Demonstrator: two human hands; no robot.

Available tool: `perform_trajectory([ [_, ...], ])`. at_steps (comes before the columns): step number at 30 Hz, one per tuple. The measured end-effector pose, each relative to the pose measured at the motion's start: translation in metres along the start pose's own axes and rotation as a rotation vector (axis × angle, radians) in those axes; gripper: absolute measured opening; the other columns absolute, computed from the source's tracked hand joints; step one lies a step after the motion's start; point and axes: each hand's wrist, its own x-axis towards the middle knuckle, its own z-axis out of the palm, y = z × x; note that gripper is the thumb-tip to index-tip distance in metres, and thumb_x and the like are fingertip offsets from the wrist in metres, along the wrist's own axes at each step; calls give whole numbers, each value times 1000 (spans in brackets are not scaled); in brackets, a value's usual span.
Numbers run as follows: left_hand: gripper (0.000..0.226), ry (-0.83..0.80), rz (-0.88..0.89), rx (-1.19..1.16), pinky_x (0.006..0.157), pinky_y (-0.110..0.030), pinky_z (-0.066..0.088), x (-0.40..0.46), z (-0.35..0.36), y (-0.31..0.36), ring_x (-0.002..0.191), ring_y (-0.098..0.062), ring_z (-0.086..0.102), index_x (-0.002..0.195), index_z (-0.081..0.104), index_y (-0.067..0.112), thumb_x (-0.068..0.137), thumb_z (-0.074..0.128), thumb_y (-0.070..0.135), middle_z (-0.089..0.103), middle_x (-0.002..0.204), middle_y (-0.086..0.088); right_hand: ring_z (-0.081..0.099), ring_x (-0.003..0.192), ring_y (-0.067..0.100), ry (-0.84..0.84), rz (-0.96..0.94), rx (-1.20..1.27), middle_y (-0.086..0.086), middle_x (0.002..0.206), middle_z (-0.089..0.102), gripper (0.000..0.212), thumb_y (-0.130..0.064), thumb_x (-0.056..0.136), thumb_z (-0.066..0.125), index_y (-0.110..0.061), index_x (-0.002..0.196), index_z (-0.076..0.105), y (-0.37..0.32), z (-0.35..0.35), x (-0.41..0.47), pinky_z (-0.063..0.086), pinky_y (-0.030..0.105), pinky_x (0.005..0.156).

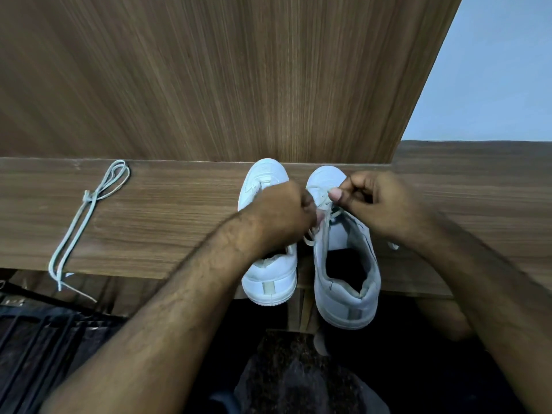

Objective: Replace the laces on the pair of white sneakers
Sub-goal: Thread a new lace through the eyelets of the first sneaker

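On the bench, both white sneakers sit toes to the back panel, heels overhanging the front edge. Both hands pinch the lace on the right sneaker: left hand, right hand. Looks like early work; left sneaker pending. Spare lace lies well left, ends dangling off. Open room leftward only.

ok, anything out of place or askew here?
Both white sneakers overhang the wooden shelf's front edge, heels unsupported. The knotted pale spare lace also dangles off that edge. No damage visible.
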Motion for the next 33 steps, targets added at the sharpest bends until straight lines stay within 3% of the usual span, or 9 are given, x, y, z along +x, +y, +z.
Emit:
perform_trajectory([
  [5,29,372,73,-731,63,-29,49,5,-13,7,64,-13,58,76,58,20,104,50,22,65,74,0,44,49,12,-3,6,69,8,54,54,40,-59,90,57,-22,77,66,1,0,1,36,31,55],
  [8,26,277,18,-1325,55,-30,49,1,-23,15,51,-18,56,81,47,18,107,43,22,55,61,-4,36,55,19,32,24,252,5,58,44,49,-61,89,56,-14,81,66,-7,-1,-1,32,32,56],
  [11,30,267,-51,-893,41,-17,27,6,-16,5,40,-10,33,78,44,22,105,50,34,40,53,4,33,54,17,83,86,445,1,57,38,47,-62,86,56,-18,72,62,-17,-4,-3,32,27,51],
  [15,29,38,-32,59,51,-21,38,2,1,-5,64,-11,56,92,66,14,93,66,44,60,72,5,38,51,7,113,173,680,-6,56,43,40,-58,91,59,-22,72,62,-22,-9,-3,39,22,54],
  [19,29,86,-42,-157,41,-17,37,-1,6,0,42,-2,49,76,67,17,96,63,37,53,44,12,44,60,8,73,110,642,-2,62,49,37,-56,88,62,-21,76,65,-23,-6,-5,41,20,60],
  [23,32,283,-66,-537,62,-28,50,1,2,6,62,-17,57,74,65,14,100,58,31,67,68,-4,54,65,4,-14,48,629,-2,70,60,25,-38,82,71,-16,92,67,-25,-3,-7,46,18,66],
  [28,26,95,-202,-1227,64,-32,47,3,-5,13,48,-17,56,79,50,16,105,45,19,59,56,-4,57,81,20,-136,10,523,15,85,65,31,-33,78,79,-12,97,68,-22,2,-8,49,35,79],
  [31,35,136,-293,-1112,62,-28,40,9,-3,6,40,-11,37,70,42,19,103,47,24,40,47,4,56,76,5,-241,-16,361,-1,80,64,17,-18,83,79,-14,97,69,-19,5,-10,47,18,74],
  [33,34,245,-237,-628,51,-22,33,10,-2,0,43,-13,41,69,44,18,99,56,29,44,52,4,57,74,-1,-248,-23,173,-9,83,64,20,-22,82,81,-22,98,69,-18,6,-9,46,13,72],
])
